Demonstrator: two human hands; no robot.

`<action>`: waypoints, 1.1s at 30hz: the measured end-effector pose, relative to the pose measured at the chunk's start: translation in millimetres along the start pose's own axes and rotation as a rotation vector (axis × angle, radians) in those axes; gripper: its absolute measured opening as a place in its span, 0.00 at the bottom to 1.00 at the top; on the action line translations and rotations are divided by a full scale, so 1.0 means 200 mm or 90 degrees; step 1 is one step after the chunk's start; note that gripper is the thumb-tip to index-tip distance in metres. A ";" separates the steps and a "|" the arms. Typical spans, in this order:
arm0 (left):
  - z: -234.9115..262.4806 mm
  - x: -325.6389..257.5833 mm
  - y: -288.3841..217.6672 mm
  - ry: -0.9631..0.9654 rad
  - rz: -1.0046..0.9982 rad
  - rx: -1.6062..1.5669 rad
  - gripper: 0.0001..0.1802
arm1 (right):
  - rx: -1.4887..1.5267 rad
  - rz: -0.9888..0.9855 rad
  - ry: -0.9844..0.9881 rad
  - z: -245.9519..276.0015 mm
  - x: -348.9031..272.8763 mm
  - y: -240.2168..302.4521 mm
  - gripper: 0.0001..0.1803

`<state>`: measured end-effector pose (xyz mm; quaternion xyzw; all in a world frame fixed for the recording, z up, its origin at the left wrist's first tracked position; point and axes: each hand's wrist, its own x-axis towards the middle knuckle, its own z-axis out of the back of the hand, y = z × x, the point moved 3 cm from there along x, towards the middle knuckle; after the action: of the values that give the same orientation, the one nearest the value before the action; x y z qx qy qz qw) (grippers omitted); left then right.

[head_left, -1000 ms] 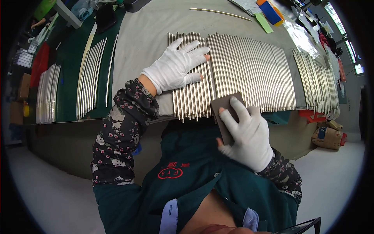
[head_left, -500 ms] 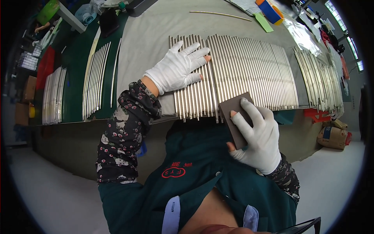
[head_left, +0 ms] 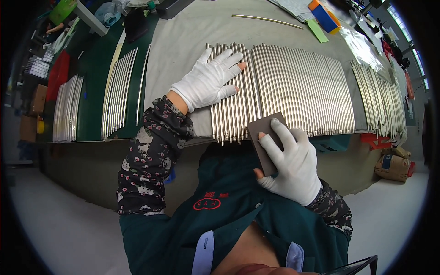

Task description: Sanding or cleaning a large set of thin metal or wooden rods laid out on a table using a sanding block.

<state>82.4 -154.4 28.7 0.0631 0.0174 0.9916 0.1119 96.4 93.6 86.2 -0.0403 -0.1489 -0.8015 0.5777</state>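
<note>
Many thin silvery metal rods (head_left: 302, 91) lie side by side in a wide row on the grey cloth-covered table. My left hand (head_left: 206, 82), in a white glove with some bare fingertips, rests flat with fingers spread across the rods at the row's left part. My right hand (head_left: 293, 167), gloved the same way, grips a flat grey-brown block (head_left: 262, 151) that looks like a sanding sponge. The block is tilted at the rods' near ends, just right of my left hand. Whether it touches them I cannot tell.
More rods lie in a bundle (head_left: 378, 98) at the right and in groups (head_left: 120, 94) on the green surface at left. One single rod (head_left: 268, 21) lies crosswise at the back. Tape rolls (head_left: 324, 17) stand at the far right. The table's near edge runs before me.
My right hand has moved left along the near rod ends with the block. My left hand still lies spread on the rods, slightly farther left over them. The whole view has shifted a little.
</note>
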 end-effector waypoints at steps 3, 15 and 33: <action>0.00 0.00 0.00 -0.008 -0.003 -0.003 0.34 | -0.009 -0.001 0.010 -0.02 0.04 0.02 0.39; 0.02 0.02 -0.02 -0.013 -0.009 -0.024 0.33 | -0.068 -0.042 0.058 -0.04 0.12 0.02 0.39; 0.02 -0.02 0.01 -0.023 -0.011 -0.003 0.34 | 0.010 -0.007 0.095 0.04 0.03 0.00 0.41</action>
<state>86.4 -156.6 31.6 0.0806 0.0138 0.9893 0.1206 93.8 89.7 95.7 0.0248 -0.1121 -0.8042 0.5831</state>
